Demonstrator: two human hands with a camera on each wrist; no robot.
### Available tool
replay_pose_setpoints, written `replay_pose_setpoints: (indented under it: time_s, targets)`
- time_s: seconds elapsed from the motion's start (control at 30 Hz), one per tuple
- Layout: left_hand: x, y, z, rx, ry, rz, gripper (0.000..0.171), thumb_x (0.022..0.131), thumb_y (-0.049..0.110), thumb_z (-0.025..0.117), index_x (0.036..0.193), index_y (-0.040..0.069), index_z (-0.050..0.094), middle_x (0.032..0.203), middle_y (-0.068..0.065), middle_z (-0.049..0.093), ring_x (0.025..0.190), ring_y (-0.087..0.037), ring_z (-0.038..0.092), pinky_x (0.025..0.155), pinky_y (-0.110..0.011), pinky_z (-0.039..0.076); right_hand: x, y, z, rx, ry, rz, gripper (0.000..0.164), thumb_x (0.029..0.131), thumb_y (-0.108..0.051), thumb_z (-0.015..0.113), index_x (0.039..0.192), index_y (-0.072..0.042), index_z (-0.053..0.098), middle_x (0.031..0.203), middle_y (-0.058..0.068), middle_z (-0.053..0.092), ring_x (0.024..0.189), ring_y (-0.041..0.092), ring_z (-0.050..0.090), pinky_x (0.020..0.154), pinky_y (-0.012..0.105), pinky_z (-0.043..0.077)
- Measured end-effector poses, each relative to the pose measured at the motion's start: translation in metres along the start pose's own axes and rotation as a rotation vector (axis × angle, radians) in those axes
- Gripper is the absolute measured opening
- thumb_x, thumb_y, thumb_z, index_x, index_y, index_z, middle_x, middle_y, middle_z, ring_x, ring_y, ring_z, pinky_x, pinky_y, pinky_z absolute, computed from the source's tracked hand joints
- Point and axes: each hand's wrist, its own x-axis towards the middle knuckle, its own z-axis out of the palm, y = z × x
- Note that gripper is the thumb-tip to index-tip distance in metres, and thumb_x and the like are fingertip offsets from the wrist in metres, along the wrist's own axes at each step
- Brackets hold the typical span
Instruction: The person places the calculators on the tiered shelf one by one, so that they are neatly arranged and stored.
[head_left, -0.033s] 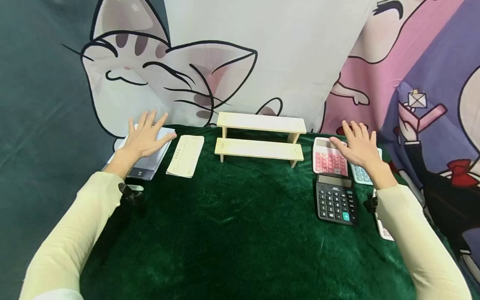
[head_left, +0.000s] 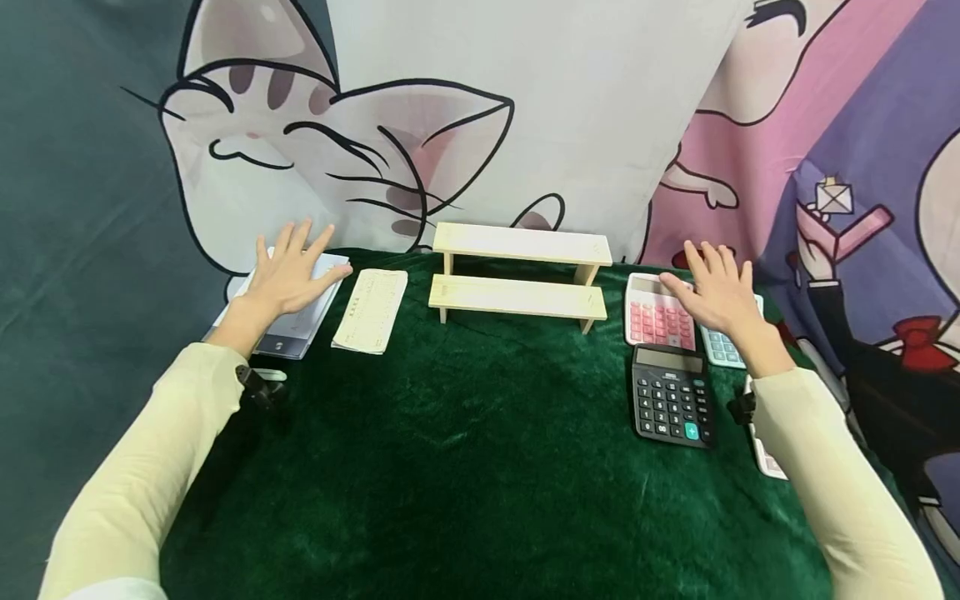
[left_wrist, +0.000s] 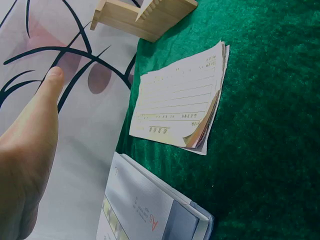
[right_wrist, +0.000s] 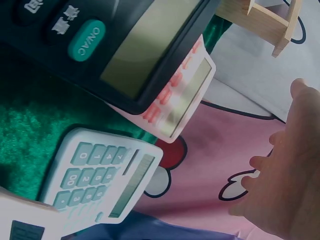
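My left hand [head_left: 288, 271], fingers spread and straight, is raised over a hardcover notebook [head_left: 285, 344] at the back left, holding nothing. Right of that notebook lies a pad of printed forms [head_left: 370, 312], its corner curling in the left wrist view. On the other side, my right hand [head_left: 716, 292] hovers with spread fingers over a pink calculator [head_left: 647, 321] and a light-blue calculator [head_left: 723, 348]; its grasp is empty. A black calculator [head_left: 671, 396] overlaps the pink one's near edge. Partly hidden by the right forearm is another pale calculator [head_left: 768, 458].
A two-step wooden rack [head_left: 517, 297] stands at the back centre. Green velvet cloth [head_left: 450, 450] covers the table. Behind it hangs a cartoon-printed curtain [head_left: 600, 108]. A small white object [head_left: 270, 375] lies by the left wrist.
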Motion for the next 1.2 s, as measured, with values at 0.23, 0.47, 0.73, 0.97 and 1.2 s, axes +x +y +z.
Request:
replay_pose_setpoints:
  time_s: [0.23,0.47,0.73,0.97,1.2]
  targets:
    - [0.005,-0.001,0.003,-0.018,0.000,0.014,0.088,0.094,0.077,0.027,0.162,0.024,0.009,0.167,-0.017,-0.002,0.153,-0.044,-0.005,0.113,-0.074,-0.013,-0.002,0.003,-0.002,0.006,0.009,0.012,0.085,0.099,-0.069,0.026,0.161,-0.013,0.008,0.163,0.028,0.010,0.149,0.051,0.002,0.110,0.079,-0.005]
    - [0.007,0.003,0.005,-0.033,-0.003,0.026,0.087,0.095,0.076,0.028,0.162,0.024,0.007,0.167,-0.018,-0.001,0.153,-0.043,-0.007,0.112,-0.075,-0.014,-0.009,0.003,0.000,0.017,0.012,0.020,0.084,0.100,-0.068,0.026,0.161,-0.012,0.009,0.163,0.028,0.010,0.150,0.050,0.002,0.111,0.079,-0.005]
    - [0.009,0.024,0.013,-0.058,0.004,0.062,0.088,0.095,0.077,0.028,0.162,0.023,0.010,0.167,-0.018,0.003,0.153,-0.043,-0.002,0.114,-0.075,-0.008,-0.033,-0.005,0.002,0.081,0.074,0.020,0.077,0.103,-0.060,0.030,0.161,-0.012,0.012,0.162,0.027,0.015,0.149,0.051,0.006,0.112,0.077,0.000]
    - [0.015,0.053,0.030,-0.478,0.067,0.085,0.076,0.102,0.063,0.031,0.162,0.019,0.012,0.167,-0.017,0.007,0.154,-0.039,0.005,0.122,-0.063,0.003,-0.066,-0.014,0.004,0.202,0.134,0.041,0.073,0.105,-0.052,0.034,0.160,-0.008,0.014,0.161,0.031,0.016,0.148,0.053,0.011,0.116,0.072,0.005]
    - [0.015,0.085,0.042,-0.810,0.035,-0.016,0.072,0.104,0.061,0.027,0.159,0.015,0.022,0.165,-0.015,0.019,0.151,-0.036,0.021,0.123,-0.056,0.019,-0.087,-0.030,0.013,0.316,0.159,0.129,0.077,0.105,-0.051,0.036,0.159,-0.001,0.014,0.158,0.034,0.021,0.146,0.053,0.018,0.116,0.069,0.015]
